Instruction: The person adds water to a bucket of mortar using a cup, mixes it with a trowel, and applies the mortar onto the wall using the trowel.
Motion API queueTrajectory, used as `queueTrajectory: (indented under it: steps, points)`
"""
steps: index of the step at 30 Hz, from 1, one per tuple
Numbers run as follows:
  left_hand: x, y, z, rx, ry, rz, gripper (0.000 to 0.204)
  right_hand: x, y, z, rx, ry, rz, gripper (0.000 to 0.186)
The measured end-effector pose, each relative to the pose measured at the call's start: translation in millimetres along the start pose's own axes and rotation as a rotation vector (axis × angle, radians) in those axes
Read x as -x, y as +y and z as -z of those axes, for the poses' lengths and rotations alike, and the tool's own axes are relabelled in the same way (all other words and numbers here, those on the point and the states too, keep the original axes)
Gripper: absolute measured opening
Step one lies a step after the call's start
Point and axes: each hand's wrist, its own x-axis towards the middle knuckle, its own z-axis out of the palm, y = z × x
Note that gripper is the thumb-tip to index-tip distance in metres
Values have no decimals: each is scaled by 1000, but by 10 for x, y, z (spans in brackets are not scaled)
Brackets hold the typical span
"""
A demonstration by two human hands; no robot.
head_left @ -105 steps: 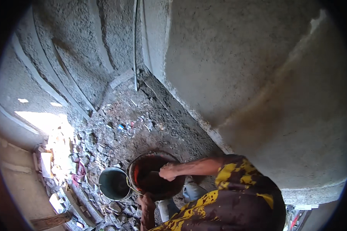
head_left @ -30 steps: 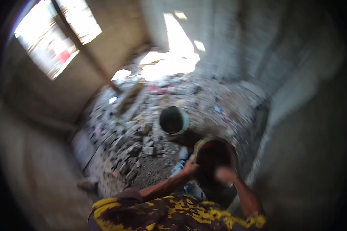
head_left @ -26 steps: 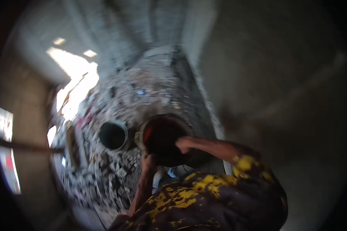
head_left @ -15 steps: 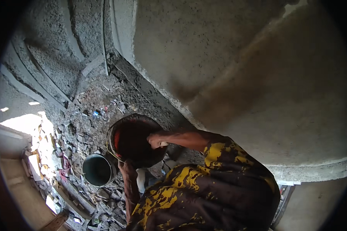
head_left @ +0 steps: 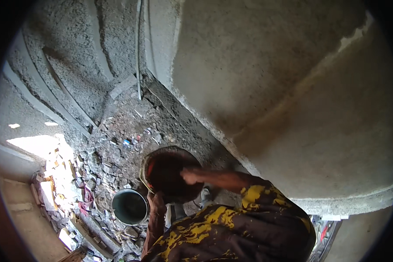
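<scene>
A round dark red-brown pan [head_left: 166,172] is held in front of my chest, above the rubble floor. My left hand [head_left: 155,201] grips its near lower rim from beneath. My right hand [head_left: 191,175] rests on the pan's right rim, fingers reaching inside. The contents are too dark to make out. A grey metal bucket [head_left: 129,206] stands on the floor just left of my left forearm. My sleeves are brown with yellow patches.
A rough plastered wall [head_left: 270,87] fills the right and top. A thin pipe [head_left: 138,48] runs down the corner. Broken bricks and rubble [head_left: 100,161] cover the floor. Sunlight falls on a pile of bricks [head_left: 48,174] at the left.
The view has swung round from the window side back to the plastered wall. Both hands stay on the pan, which has risen from near the floor to chest height.
</scene>
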Motion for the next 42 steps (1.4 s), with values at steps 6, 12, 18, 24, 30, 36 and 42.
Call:
queueTrajectory:
  steps: [6, 12, 18, 24, 30, 36, 42]
  points:
    - [114, 89, 275, -9, 105, 84, 18, 15, -503, -815, 65, 310, -359, 26]
    - [-30, 92, 492, 121, 162, 220, 27, -200, -1905, -1000, 1439, 388, -413, 15]
    - [-343, 187, 436, 259, 291, 208, 27, -719, -1130, -613, 1956, 660, 121, 20]
    - [-165, 195, 526, 246, 325, 239, 29, -849, -1773, -616, 1931, 271, -84, 17]
    - [-211, 198, 447, 303, 363, 221, 37, -945, -1468, -34, 1483, -137, -647, 23]
    - [-395, 374, 177, 306, 342, 243, 40, -526, -498, 462, -453, -558, -377, 33]
    - [-419, 247, 132, 232, 349, 256, 32, -633, -1189, -480, -69, 54, -629, 24]
